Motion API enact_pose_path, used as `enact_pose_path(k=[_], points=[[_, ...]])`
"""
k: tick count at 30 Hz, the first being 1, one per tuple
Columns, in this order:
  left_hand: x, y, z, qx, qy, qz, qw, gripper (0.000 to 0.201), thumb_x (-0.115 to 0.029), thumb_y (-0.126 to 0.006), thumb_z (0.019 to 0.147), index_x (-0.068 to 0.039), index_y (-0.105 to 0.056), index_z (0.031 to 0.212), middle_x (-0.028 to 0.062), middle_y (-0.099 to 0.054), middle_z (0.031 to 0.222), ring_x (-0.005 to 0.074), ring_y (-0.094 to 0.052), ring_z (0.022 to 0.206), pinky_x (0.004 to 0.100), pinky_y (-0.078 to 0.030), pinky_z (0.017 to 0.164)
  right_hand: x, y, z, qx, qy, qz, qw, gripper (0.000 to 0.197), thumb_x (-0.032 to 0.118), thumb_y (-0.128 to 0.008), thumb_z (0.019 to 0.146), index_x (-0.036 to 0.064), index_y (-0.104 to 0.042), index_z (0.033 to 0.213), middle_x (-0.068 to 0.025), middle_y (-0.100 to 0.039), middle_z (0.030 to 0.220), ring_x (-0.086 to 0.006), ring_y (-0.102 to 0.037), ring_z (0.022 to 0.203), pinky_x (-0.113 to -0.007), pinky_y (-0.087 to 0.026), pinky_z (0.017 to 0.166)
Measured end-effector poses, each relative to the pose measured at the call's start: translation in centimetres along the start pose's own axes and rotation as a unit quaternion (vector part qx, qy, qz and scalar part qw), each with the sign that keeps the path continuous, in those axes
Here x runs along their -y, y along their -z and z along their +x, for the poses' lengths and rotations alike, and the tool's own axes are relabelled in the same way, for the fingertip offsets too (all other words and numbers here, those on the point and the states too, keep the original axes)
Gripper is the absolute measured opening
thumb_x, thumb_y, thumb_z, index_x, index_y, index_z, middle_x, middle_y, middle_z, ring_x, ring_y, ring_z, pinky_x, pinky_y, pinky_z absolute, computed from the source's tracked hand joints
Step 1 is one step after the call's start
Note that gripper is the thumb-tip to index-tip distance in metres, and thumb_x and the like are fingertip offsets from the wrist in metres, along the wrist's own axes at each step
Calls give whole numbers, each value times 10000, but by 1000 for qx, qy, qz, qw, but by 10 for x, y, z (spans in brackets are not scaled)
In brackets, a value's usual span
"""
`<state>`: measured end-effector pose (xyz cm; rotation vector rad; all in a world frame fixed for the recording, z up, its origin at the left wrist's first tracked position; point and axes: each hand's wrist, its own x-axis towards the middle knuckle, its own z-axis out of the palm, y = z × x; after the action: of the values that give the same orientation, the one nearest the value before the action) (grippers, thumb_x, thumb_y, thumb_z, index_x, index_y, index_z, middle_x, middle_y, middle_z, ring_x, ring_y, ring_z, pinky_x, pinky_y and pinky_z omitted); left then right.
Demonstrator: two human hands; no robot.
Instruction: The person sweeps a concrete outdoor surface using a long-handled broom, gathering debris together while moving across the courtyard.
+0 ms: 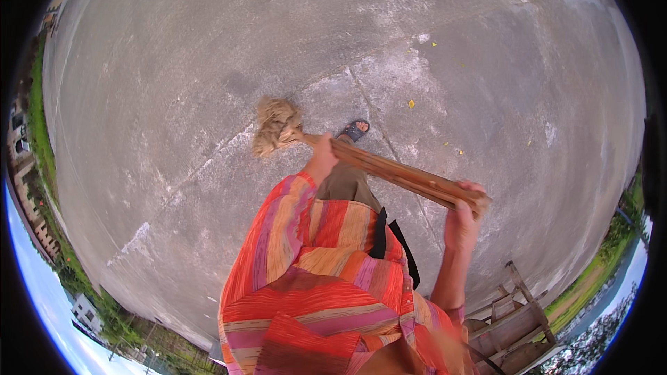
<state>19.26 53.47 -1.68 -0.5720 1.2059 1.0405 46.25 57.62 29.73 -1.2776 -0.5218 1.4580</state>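
Both of my hands grip a mop [392,171] with a thick brown wooden handle, held slantwise across my front. Its shaggy beige head [276,126] is at the left, over the concrete; whether it touches the ground I cannot tell. My left hand [322,158] is closed around the handle close to the mop head, with the fingers partly out of sight. At the other end, on the right and nearer to me, my right hand [464,221] wraps the handle near its tip. The hands and handle are slightly blurred.
Grey concrete ground [174,83] with pale patches and seam lines spreads all around. My foot in a dark sandal [355,130] shows just beyond the handle. Small yellow leaves [411,104] lie ahead on the right. A wooden frame [517,319] stands behind at the lower right.
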Motion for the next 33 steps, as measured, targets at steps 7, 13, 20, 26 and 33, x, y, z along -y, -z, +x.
enact_pose_path(k=[7, 13, 20, 26, 33], points=[[100, -230, 0, -44, 56, -8, 997, 283, -131, -602, 740, -1, -456, 944, 111, -493, 851, 251, -543, 748, 468, -477, 616, 112, 31, -40, -116, 221, -72, 966, 405, 205, -728, 689, 122, -493, 1009, -10, -528, 994, -260, -436, 1125, -464, -270, 1031], [83, -337, -79, 183, 108, -1, 977, 224, -149, -589, 767, -9, -455, 880, 85, -496, 782, 214, -544, 706, 390, -478, 631, 168, 46, -68, -95, 346, -134, 924, 471, 255, -736, 659, 83, -492, 1022, -26, -527, 999, -275, -431, 1124, -488, -236, 1048], [35, -249, -148, 136, 101, -82, 982, 196, -132, -594, 807, -45, -462, 923, 48, -482, 859, 173, -504, 797, 326, -449, 745, 203, 59, -35, -75, 308, 98, 943, 365, 102, -709, 633, 42, -497, 924, -63, -512, 837, -244, -516, 902, -498, -254, 1034], [-78, -46, -110, -96, 4, -106, 990, 152, -149, -583, 755, -60, -480, 821, 91, -530, 821, 254, -542, 800, 418, -467, 776, 55, -46, 36, 33, 62, 74, 995, 426, 163, -678, 691, 79, -438, 1033, -45, -486, 909, -209, -499, 940, -447, -346, 948], [-118, 25, -45, -200, -5, -83, 976, 132, -102, -545, 745, -37, -449, 807, 103, -518, 791, 268, -549, 765, 428, -492, 730, -33, -105, 42, 24, -35, 56, 998, 360, 62, -630, 734, 109, -468, 1051, -56, -527, 984, -237, -504, 996, -458, -336, 969]])
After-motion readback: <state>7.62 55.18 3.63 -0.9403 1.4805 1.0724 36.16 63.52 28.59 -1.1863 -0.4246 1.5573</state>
